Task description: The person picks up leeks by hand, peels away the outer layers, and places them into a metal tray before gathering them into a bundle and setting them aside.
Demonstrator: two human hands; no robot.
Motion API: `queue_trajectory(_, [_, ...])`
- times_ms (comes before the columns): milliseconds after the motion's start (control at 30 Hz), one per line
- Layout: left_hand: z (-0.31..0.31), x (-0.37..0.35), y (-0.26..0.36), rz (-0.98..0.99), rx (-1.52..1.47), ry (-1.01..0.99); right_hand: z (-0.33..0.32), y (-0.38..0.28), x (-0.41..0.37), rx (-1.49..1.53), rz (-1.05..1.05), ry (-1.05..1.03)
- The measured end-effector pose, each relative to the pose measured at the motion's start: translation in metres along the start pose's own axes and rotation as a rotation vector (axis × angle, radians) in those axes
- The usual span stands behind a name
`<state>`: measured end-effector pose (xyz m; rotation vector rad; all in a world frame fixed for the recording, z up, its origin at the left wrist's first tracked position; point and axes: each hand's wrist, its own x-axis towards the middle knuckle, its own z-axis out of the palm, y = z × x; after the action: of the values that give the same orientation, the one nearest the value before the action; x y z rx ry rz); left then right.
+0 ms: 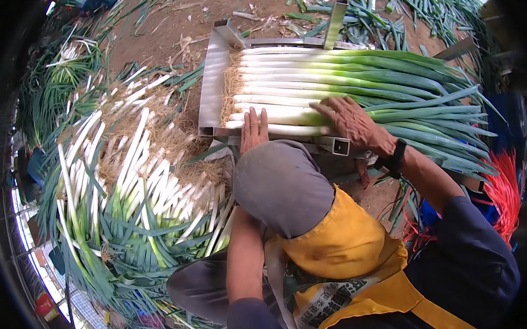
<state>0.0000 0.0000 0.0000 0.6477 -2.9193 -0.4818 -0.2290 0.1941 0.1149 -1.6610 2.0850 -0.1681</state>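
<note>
A layer of green onions (295, 85) lies side by side in a metal frame (212, 87), roots against its left plate and green leaves running out to the right. My left hand (254, 129) rests at the near edge, its fingers stretched flat over the white stalks close to the roots. Farther right, my right hand (353, 121) bends over the nearest stalks where white turns green, its fingers curled round them. The fingers' undersides are hidden. My grey-clad knee (282, 181) covers part of my left wrist and forearm.
A large heap of loose green onions (139, 189) lies on the left. Cut green leaves (381, 15) litter the soil (154, 21) beyond the frame. Red plastic strings (503, 182) hang at the right. Metal posts (335, 21) rise from the frame's far side.
</note>
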Motion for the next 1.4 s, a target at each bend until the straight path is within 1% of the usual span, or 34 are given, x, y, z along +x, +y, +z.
queue_trajectory(67, [-0.010, -0.002, 0.010, -0.024, 0.058, 0.018, 0.006, -0.002, -0.003, -0.081, -0.061, -0.053])
queue_trajectory(100, [0.005, 0.010, 0.018, -0.021, -0.004, 0.063, 0.004, 0.010, 0.000, -0.163, -0.095, -0.003])
queue_trajectory(167, [0.003, 0.002, 0.016, -0.034, -0.010, 0.088, 0.027, 0.014, 0.003, -0.205, -0.216, 0.145])
queue_trajectory(200, [0.007, -0.001, 0.013, -0.035, 0.023, 0.120, 0.027, 0.012, 0.004, -0.222, -0.208, 0.114])
queue_trajectory(233, [0.000, 0.001, 0.017, -0.033, 0.140, 0.100, 0.031, 0.013, 0.008, -0.229, -0.182, 0.099])
queue_trajectory(267, [0.000, 0.002, 0.015, -0.029, 0.112, 0.138, 0.029, 0.009, 0.012, -0.222, -0.183, 0.096])
queue_trajectory(300, [0.001, 0.000, 0.015, -0.028, 0.192, 0.138, 0.026, 0.003, 0.014, -0.216, -0.187, 0.086])
queue_trajectory(333, [-0.002, 0.000, 0.018, -0.043, 0.091, 0.191, 0.027, 0.001, 0.016, -0.229, -0.189, 0.084])
queue_trajectory(367, [0.009, 0.002, 0.012, -0.033, 0.126, 0.226, 0.028, 0.001, 0.016, -0.247, -0.180, 0.091])
queue_trajectory(433, [-0.007, -0.007, 0.021, 0.011, -0.002, 0.260, 0.027, 0.004, 0.012, -0.241, -0.216, 0.094])
queue_trajectory(467, [-0.015, -0.011, 0.022, 0.035, -0.022, 0.287, 0.027, 0.002, 0.008, -0.200, -0.252, 0.121])
queue_trajectory(500, [-0.018, -0.014, 0.020, 0.060, -0.047, 0.314, 0.013, -0.010, 0.000, -0.161, -0.284, 0.142])
queue_trajectory(533, [-0.020, -0.019, 0.018, 0.086, -0.075, 0.342, 0.012, -0.013, -0.002, -0.165, -0.290, 0.130])
queue_trajectory(633, [-0.032, -0.041, 0.016, -0.069, -0.143, 0.254, 0.012, -0.009, -0.004, -0.176, -0.306, 0.089])
queue_trajectory(667, [-0.044, -0.059, 0.016, -0.119, -0.150, 0.302, 0.014, -0.003, -0.003, -0.171, -0.306, 0.076])
queue_trajectory(767, [-0.140, -0.102, 0.002, -0.460, -0.244, -0.288, 0.017, 0.029, 0.008, -0.112, -0.295, 0.032])
queue_trajectory(833, [-0.187, -0.139, -0.015, -0.621, -0.328, -0.141, 0.004, 0.059, 0.022, -0.004, -0.277, -0.004])
queue_trajectory(900, [-0.227, -0.180, -0.033, -0.792, -0.329, 0.055, -0.033, 0.093, 0.045, 0.246, -0.234, -0.053])
queue_trajectory(933, [-0.246, -0.195, -0.038, -0.806, -0.253, 0.134, -0.065, 0.097, 0.057, 0.413, -0.175, -0.088])
queue_trajectory(967, [-0.262, -0.210, -0.043, -0.817, -0.173, 0.212, -0.105, 0.075, 0.061, 0.373, -0.165, -0.060])
queue_trajectory(1000, [-0.271, -0.222, -0.051, -0.813, -0.138, 0.244, -0.145, 0.051, 0.066, 0.334, -0.155, -0.032])
queue_trajectory(1033, [-0.277, -0.232, -0.058, -0.807, -0.105, 0.274, -0.178, -0.016, 0.062, 0.088, -0.192, 0.058])
queue_trajectory(1067, [-0.281, -0.240, -0.061, -0.780, -0.140, 0.313, -0.200, -0.070, 0.057, 0.054, -0.220, 0.119])
queue_trajectory(1100, [-0.282, -0.245, -0.061, -0.787, -0.183, 0.323, -0.209, -0.116, 0.053, 0.021, -0.247, 0.180])
queue_trajectory(1167, [-0.282, -0.253, -0.059, -0.801, -0.267, 0.343, -0.197, -0.181, 0.062, 0.116, -0.507, 0.139])
queue_trajectory(1233, [-0.279, -0.260, -0.054, -0.754, -0.214, 0.356, -0.146, -0.238, 0.086, 0.111, -0.681, -0.028])
queue_trajectory(1267, [-0.279, -0.264, -0.052, -0.740, -0.178, 0.359, -0.110, -0.266, 0.107, 0.065, -0.974, -0.142])
queue_trajectory(1300, [-0.279, -0.268, -0.051, -0.723, -0.137, 0.364, -0.077, -0.306, 0.105, 0.153, -0.873, -0.397])
queue_trajectory(1367, [-0.282, -0.280, -0.049, -0.761, -0.131, 0.411, 0.012, -0.323, 0.126, 0.498, -1.216, -0.502])
queue_trajectory(1400, [-0.288, -0.286, -0.046, -0.783, -0.107, 0.418, 0.070, -0.351, 0.150, -0.275, -1.072, -0.695])
